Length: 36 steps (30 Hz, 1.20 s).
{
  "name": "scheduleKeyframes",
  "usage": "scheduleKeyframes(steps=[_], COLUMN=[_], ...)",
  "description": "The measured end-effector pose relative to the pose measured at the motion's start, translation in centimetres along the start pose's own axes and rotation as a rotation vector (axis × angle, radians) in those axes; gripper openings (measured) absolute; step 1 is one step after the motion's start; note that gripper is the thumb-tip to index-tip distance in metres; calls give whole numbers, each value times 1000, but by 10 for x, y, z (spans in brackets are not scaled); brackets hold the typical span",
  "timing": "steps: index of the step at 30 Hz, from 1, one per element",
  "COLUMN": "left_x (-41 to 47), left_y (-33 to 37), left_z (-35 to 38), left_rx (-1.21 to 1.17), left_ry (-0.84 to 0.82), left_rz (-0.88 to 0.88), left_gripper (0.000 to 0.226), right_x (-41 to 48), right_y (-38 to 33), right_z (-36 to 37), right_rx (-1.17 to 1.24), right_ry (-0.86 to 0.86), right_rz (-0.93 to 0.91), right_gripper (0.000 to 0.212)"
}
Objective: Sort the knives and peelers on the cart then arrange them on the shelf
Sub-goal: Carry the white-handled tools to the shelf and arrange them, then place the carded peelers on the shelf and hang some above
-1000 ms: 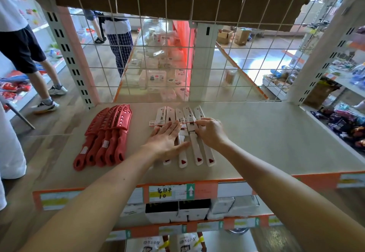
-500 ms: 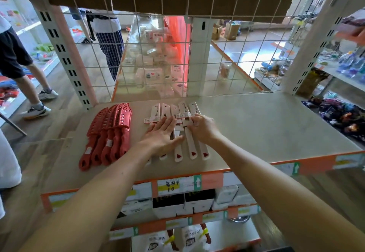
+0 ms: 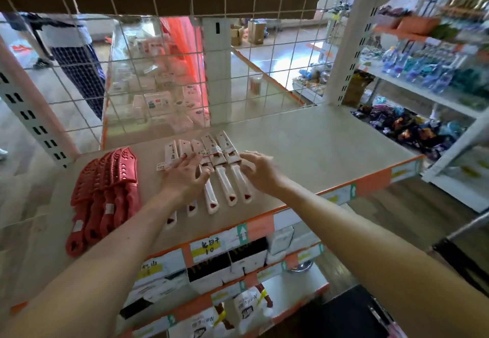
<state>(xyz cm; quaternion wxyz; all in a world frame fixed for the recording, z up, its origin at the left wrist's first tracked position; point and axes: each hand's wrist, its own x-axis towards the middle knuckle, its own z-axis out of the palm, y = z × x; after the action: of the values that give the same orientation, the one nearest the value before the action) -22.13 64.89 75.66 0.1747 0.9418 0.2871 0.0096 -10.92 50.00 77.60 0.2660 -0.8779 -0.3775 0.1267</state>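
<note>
Several white sheathed knives (image 3: 225, 186) lie side by side on the beige shelf board (image 3: 317, 147), handles toward me. My left hand (image 3: 185, 173) rests over the left part of the row, fingers spread, and hides the middles of two knives. My right hand (image 3: 260, 168) is at the right end of the row. Its fingers are loosely curled beside the rightmost knife, and I see nothing gripped in it. Several red sheathed knives (image 3: 105, 192) overlap in a fan at the left of the shelf, apart from both hands.
A wire mesh panel (image 3: 264, 72) closes the back of the shelf. A person in checked trousers (image 3: 76, 67) stands behind it. An orange price strip (image 3: 209, 247) lines the front edge, with boxes (image 3: 211, 271) on the shelf below. Stocked shelving (image 3: 423, 72) stands to the right.
The view has swung to the right. My right hand has slid off the knives to the row's right end, and my left hand has eased back with its fingers spread.
</note>
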Motion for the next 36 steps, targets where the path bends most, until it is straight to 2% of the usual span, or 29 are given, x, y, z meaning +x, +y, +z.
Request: scheduleKeyframes(steps=[4,7,12,18,21,25,28,30,33,36], left_x=[-6,-15,-31,-71,-100,-141,-153,-160,-169,-166], left_y=[15,43,108,192,235,293,321,338,366,379], left_z=[6,7,10,56,95,147,191,222,263,318], left_rx=[20,7,40,34,0,2,95,64,-17,21], left_ry=[47,3,-13,73,143,218,40,-69,-169,-334], left_rz=[42,78,35,-12,-66,-108,-120,-156,-114,-58], left_gripper=[55,52,52,54,53,50,52,51,49,65], right_x=[-19,-39,-75,-129,-162,-208,-231,-242,-264,-290], right_y=[11,24,69,149,201,272,316,343,387,438], right_z=[-6,-14,-45,-90,-107,-119,-130,-133,-125,-107], right_rx=[-18,-13,-41,-87,-158,-210,-249,-229,-218,-205], right_ry=[20,32,47,105,31,-148,-269,-272,-302,-364], right_rz=[8,4,5,-152,-191,-31,43,84,191,298], right_gripper=[39,38,39,39,41,46,45,42,44,43])
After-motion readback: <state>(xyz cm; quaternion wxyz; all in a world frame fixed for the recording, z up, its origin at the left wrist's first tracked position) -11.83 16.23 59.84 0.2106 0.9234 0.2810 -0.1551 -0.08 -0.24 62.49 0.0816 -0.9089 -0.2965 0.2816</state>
